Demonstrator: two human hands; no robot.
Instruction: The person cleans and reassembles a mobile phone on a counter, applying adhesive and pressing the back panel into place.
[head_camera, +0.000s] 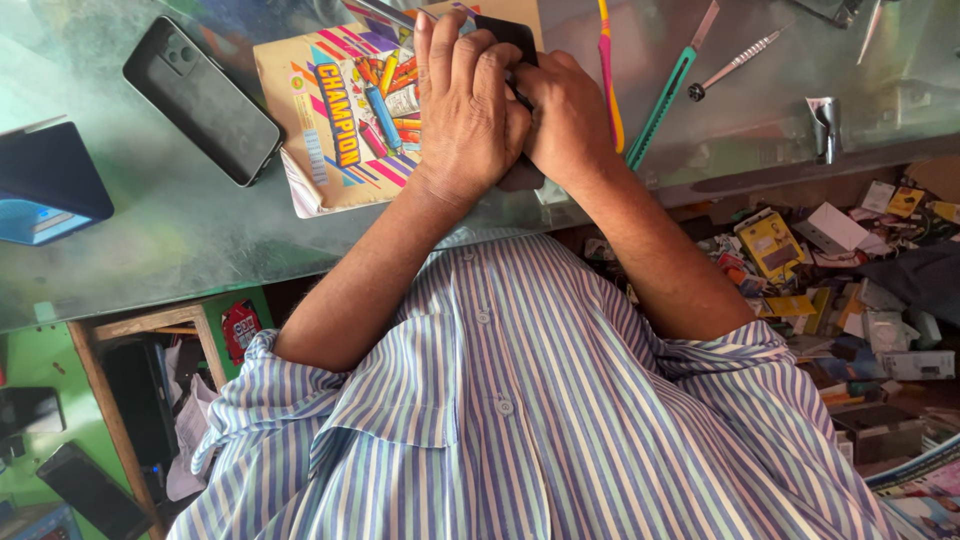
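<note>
A striped shirt (520, 420) fills the near view. Beyond it, 2 hands meet over the glass surface (150, 240): the left hand (465, 110) and the right hand (570, 115) are clasped together around a dark phone (505, 35), above a colourful booklet (340, 115). Farther left lies a second phone (200, 98); to the right, a green cutter (665, 95).

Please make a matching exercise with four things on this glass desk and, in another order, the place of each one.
1. phone
2. box
3. cutter
4. dark device

a. between both hands
b. right of the hands
c. under the left hand
d. far left, lying alone

Pairs: 1-d, 2-c, 3-b, 4-a. The right hand grips the device too.
</note>
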